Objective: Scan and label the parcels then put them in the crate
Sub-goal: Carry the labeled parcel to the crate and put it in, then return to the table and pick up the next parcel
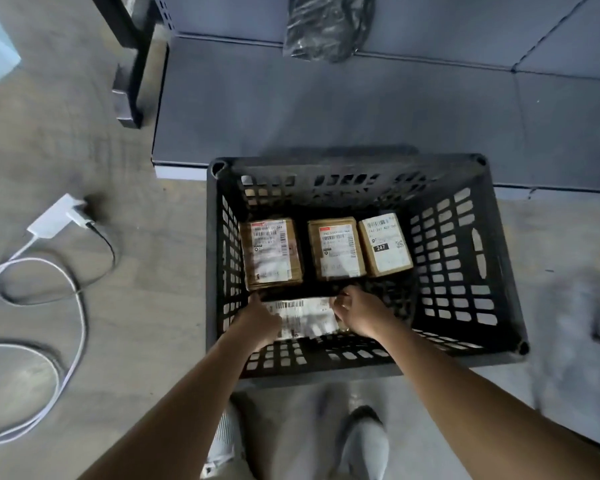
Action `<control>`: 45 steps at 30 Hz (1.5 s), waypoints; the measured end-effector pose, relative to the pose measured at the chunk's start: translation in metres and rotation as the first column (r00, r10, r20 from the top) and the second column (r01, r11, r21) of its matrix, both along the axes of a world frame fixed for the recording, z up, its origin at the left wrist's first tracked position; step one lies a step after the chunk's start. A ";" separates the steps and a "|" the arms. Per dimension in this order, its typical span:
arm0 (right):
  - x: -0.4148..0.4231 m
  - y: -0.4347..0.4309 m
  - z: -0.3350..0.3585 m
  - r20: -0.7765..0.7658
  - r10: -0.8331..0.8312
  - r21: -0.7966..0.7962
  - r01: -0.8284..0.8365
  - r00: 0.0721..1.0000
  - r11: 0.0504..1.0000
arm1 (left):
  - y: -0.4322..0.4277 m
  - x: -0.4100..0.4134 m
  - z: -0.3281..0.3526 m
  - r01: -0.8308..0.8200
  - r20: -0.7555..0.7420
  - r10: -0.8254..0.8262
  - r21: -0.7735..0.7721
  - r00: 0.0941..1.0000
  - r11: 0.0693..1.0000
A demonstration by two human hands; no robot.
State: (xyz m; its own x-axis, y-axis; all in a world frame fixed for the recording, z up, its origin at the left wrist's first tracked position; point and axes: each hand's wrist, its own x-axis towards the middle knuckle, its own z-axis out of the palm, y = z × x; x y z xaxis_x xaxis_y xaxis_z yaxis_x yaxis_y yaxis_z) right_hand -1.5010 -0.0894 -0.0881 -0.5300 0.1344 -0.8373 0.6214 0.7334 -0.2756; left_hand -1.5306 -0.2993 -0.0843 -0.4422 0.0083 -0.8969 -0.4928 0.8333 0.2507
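Black plastic lattice forms the crate [444, 271], which stands on the floor with its far side against a low grey platform [326, 109]. Both hands reach down into it and hold 1 parcel between them, close to the near wall.

The left hand [257, 323] grips the left end of this held parcel [305, 315], fingers curled over its edge. The right hand [359, 313] grips the right end, fingers bent over the top corner. The parcel lies flat with its white barcode label facing up. Whether it already touches the crate floor cannot be told.

Just beyond the fingertips, 3 more brown parcels lie label-up in a row on the crate floor. The left parcel [271, 252] sits straight ahead of the left hand, near the left wall. The middle parcel [336, 249] lies just ahead of the right hand. The parcel marked 247 [385, 247] is ahead and to the right of that hand, touching or nearly touching the middle one. A dark gap separates the left parcel from the middle one.

Well to the left of the left hand, outside the crate, a white charger [58, 216] lies on the floor with a white cable [66, 306] looping toward the viewer. Far ahead of both hands, a crumpled black bag [326, 26] rests on the platform. Below the forearms, 2 light shoes [364, 445] stand just short of the crate.
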 end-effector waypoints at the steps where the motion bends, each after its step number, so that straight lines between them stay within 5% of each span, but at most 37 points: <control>1: 0.000 -0.003 0.000 -0.006 0.001 -0.009 -0.001 1.000 1.000 | -0.001 0.001 0.001 0.005 -0.001 -0.005 0.005 1.000 1.000; 11: -0.010 -0.006 0.095 -0.122 0.071 0.014 -0.070 0.990 0.997 | 0.008 -0.003 0.098 0.191 -0.146 -0.197 -0.055 0.969 0.980; 21: -0.014 0.018 0.336 -0.409 0.160 0.233 -0.067 0.898 0.970 | 0.030 -0.013 0.354 0.239 -0.470 -0.293 -0.173 0.832 0.956; 30: 0.021 0.009 0.542 -0.593 0.104 0.187 0.011 0.798 0.982 | 0.028 0.032 0.572 0.147 -0.708 -0.233 -0.182 0.666 0.972; 39: 0.039 -0.096 0.677 -0.686 0.150 0.142 -0.070 0.712 0.987 | -0.079 0.060 0.713 0.063 -0.859 -0.103 -0.082 0.502 0.995; 45: 0.045 -0.221 0.736 -0.771 0.205 0.173 -0.113 0.603 0.979 | -0.210 0.081 0.767 0.027 -0.912 -0.147 -0.148 0.382 0.989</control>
